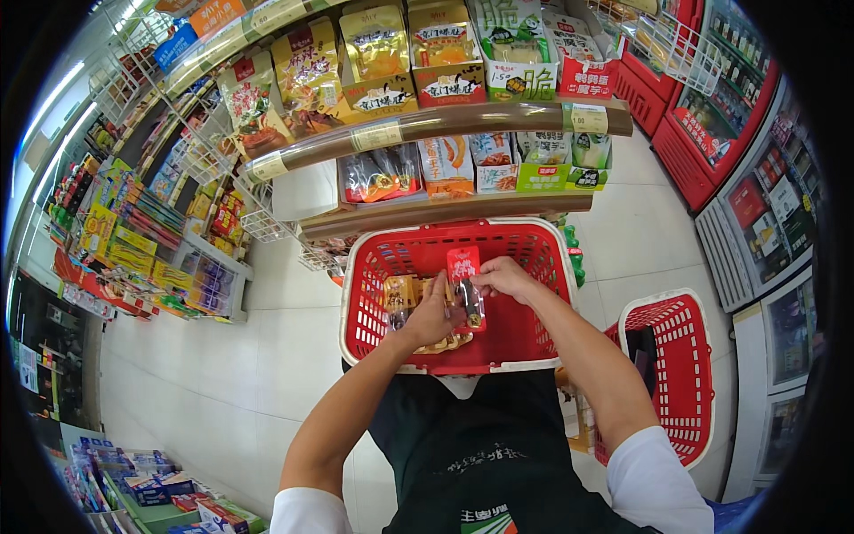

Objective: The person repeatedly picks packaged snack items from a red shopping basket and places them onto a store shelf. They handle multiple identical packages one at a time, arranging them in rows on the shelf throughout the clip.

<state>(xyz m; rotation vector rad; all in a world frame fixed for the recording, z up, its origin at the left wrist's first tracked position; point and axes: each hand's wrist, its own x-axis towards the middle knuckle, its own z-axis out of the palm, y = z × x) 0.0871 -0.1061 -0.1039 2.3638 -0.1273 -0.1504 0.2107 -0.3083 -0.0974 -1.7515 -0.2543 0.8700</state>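
Note:
A red plastic shopping basket (520, 347) with a white rim is in front of my body, close to the snack shelf. Inside it, my right hand (505, 277) pinches the right edge of a red snack pouch (463, 261) with a clear window that shows dark contents. My left hand (430, 314) lies at the pouch's left side, fingers pointing up; whether it grips the pouch or only touches it, I cannot tell. Yellow-brown snack packets (399, 294) lie under and beside my left hand in the basket's left part.
Shelves with a brown front rail (460, 120) hold boxed and bagged snacks ahead. A second red basket (687, 400) with something dark inside stands on the tiled floor at the right, near glass-door coolers (774, 193). Wire racks (200, 157) and a display of packaged goods (133, 247) are at the left.

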